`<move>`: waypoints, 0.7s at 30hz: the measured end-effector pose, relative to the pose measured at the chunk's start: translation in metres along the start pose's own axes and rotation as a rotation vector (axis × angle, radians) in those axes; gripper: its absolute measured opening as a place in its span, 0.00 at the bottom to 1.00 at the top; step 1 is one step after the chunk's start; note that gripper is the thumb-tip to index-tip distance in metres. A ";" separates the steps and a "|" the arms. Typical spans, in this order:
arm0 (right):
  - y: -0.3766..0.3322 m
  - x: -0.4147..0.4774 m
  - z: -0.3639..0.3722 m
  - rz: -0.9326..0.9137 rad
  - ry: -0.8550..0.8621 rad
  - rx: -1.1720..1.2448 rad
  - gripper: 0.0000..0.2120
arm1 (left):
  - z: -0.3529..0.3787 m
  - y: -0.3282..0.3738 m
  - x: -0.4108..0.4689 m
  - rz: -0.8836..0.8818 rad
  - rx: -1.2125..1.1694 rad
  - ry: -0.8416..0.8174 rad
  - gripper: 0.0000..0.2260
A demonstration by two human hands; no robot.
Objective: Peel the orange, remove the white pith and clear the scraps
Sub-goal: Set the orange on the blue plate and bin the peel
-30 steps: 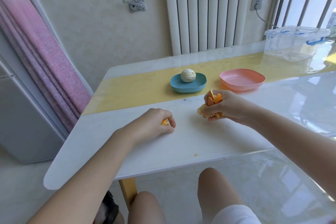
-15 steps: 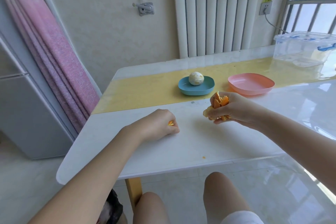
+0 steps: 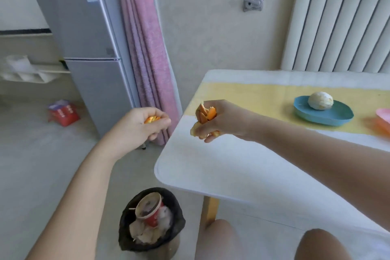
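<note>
The peeled orange (image 3: 320,100) sits pale and round on a blue dish (image 3: 329,116) on the table's yellow runner. My right hand (image 3: 223,121) grips a bunch of orange peel scraps (image 3: 206,116) above the table's left edge. My left hand (image 3: 139,126) is off the table to the left, over the floor, with its fingers curled round a small piece of peel (image 3: 151,119). A bin lined with a black bag (image 3: 150,220) stands on the floor below, beside the table leg.
The white table (image 3: 221,167) has a rounded near-left corner and a yellow leg (image 3: 209,210). A pink dish (image 3: 384,115) lies at the right edge. A grey fridge (image 3: 84,48), a pink curtain (image 3: 145,48) and a red box (image 3: 63,113) stand to the left. My knees are below.
My head has turned left and down, bringing the bin and fridge into view. My left hand has lifted off the table with its peel and moved left past the edge. My right hand still holds the scraps.
</note>
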State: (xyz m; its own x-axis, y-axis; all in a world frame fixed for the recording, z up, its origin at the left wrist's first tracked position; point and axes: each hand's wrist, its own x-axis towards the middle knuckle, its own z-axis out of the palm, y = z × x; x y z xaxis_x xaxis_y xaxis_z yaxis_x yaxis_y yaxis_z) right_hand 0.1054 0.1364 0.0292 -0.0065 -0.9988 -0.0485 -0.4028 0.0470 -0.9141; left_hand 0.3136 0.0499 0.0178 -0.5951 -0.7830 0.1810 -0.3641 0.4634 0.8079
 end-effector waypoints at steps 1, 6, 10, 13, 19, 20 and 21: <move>-0.007 0.015 0.016 -0.014 -0.041 -0.029 0.15 | -0.016 -0.016 -0.005 -0.041 0.001 0.043 0.07; -0.028 0.090 0.087 -0.035 -0.187 -0.161 0.16 | -0.063 -0.103 -0.020 -0.315 0.042 0.110 0.07; -0.022 0.144 0.146 -0.061 -0.343 -0.713 0.07 | -0.055 -0.181 -0.016 -0.539 0.058 0.078 0.11; -0.004 0.170 0.186 -0.047 -0.540 -1.165 0.11 | -0.037 -0.229 -0.018 -0.684 0.023 0.062 0.16; 0.025 0.212 0.225 0.094 -0.676 -1.334 0.05 | -0.010 -0.298 -0.022 -0.853 -0.014 0.154 0.29; 0.031 0.216 0.227 0.130 -0.680 -1.351 0.04 | -0.007 -0.305 -0.022 -0.881 -0.033 0.172 0.29; 0.037 0.219 0.229 0.146 -0.663 -1.335 0.03 | -0.004 -0.310 -0.022 -0.910 -0.063 0.191 0.30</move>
State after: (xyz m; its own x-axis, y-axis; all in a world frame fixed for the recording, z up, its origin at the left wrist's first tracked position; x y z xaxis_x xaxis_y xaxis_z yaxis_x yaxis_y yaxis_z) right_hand 0.2983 -0.0774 -0.1070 0.1383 -0.7818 -0.6080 -0.9547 -0.2686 0.1282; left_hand 0.4421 -0.0781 -0.2345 0.0301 -0.8913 -0.4525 -0.5898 -0.3813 0.7118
